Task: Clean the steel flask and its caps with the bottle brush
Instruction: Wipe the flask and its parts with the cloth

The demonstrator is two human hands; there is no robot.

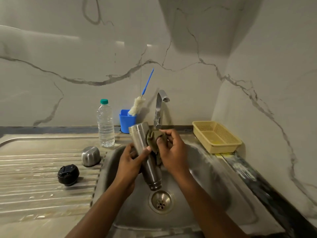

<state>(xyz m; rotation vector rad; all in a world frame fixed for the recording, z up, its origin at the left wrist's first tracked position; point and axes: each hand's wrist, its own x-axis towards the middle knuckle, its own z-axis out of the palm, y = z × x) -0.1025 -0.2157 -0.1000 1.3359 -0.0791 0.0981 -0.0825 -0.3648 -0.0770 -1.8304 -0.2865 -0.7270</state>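
Note:
The steel flask (pixel 142 143) is held tilted over the sink bowl (pixel 205 177), its open mouth pointing down toward the drain (pixel 160 201). My left hand (pixel 130 162) grips the flask's middle. My right hand (pixel 171 150) presses an olive-green cloth (pixel 153 138) against the flask's side. On the draining board to the left stand the steel cup cap (pixel 91 156) and the black stopper cap (pixel 68 175). The bottle brush (pixel 139 103), blue-handled with a white fluffy head, stands in a blue cup (pixel 126 121) behind the flask.
A clear plastic water bottle (pixel 105 123) with a green cap stands at the sink's back left. The tap (pixel 160 107) rises behind my hands, with no water running. A beige perforated basket (pixel 216 136) sits at the right on the counter. Marble wall encloses back and right.

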